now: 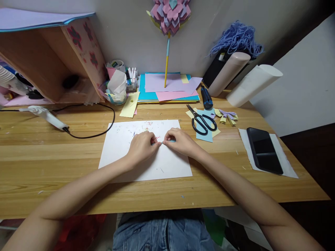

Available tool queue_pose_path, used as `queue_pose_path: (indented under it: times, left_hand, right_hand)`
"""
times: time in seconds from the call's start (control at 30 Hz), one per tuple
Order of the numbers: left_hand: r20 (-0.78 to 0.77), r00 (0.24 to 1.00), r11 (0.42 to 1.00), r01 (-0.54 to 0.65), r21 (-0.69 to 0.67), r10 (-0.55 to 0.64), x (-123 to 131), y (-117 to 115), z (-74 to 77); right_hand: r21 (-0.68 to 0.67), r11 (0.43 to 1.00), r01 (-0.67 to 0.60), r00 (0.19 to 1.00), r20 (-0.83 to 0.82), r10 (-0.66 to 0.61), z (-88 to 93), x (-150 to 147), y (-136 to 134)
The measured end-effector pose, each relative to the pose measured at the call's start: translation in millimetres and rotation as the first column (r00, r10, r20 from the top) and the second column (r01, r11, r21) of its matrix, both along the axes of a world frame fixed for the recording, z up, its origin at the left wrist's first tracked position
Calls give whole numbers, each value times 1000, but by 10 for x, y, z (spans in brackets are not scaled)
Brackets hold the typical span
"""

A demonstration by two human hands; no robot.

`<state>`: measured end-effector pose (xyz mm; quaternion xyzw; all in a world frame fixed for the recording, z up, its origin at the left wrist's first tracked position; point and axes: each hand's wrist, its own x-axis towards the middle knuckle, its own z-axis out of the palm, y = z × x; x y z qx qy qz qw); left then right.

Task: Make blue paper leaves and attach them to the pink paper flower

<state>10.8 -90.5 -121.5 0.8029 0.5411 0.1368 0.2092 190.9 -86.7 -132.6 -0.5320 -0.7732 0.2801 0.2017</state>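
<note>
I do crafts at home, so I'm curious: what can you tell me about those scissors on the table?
The scissors have two wide black loop handles and slim, dark, pointed blades that look metal. They lie with the loops nearer the viewer and the tips pointing away and to the left; the blades look nearly closed. They rest across pieces of light blue paper and yellow paper, to the right of the right hand. Neither hand touches them.

Light: muted, darker upper right | shadows: soft, beneath forearms [91,184] | phone [264,151]: faint reflection | edges: stretched
</note>
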Motion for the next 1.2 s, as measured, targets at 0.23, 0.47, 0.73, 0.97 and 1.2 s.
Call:
queue_pose_path:
  times: [0.23,0.47,0.73,0.97,1.2]
  left_hand:
    - [73,997,1000,-15,26,13,17,26,-28]
    - [-204,960,900,254,356,-190,27,-82,-87]
    - [-140,976,909,209,361,-169,-28,-15,-118]
    - [161,981,971,68,230,-107,-64,11,-61]
    - [148,980,943,77,323,-131,-62,20,-42]
  right_hand:
    - [-209,975,72,996,72,-58,126,-64,106]
    - [-17,996,-85,988,129,86,97,-29,86]
    - [212,945,-248,954,221,200,120,21,41]
    - [486,821,-299,941,295,168,113,49,57]
    - [462,859,-219,971,187,147,130,54,30]
